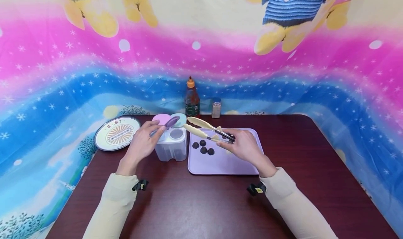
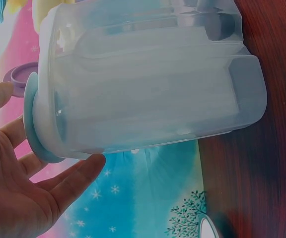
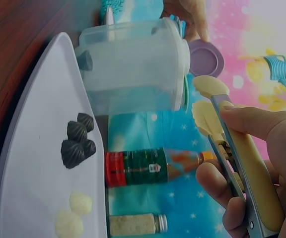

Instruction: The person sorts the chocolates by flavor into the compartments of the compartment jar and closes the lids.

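Observation:
My left hand (image 1: 143, 141) is at the top of a clear plastic storage box (image 1: 171, 150), pinching a raised purple lid (image 1: 172, 121) at its edge. Beneath that lid a round opening shows in the white top. A dark piece (image 3: 85, 60) lies low inside the box. My right hand (image 1: 245, 144) grips tongs (image 3: 247, 163) with cream tips, held over a lilac tray (image 1: 223, 165). The tips are apart, with nothing between them, pointing toward the box. On the tray lie several dark ridged pieces (image 3: 73, 151) and pale yellow pieces (image 3: 69, 223).
Pink (image 1: 161, 118) and teal (image 1: 180, 120) lids stand up behind the box top. A sauce bottle (image 1: 192, 100) and a small jar (image 1: 216, 108) stand at the table's back edge. A patterned plate (image 1: 118, 133) is at the left, near the cloth backdrop.

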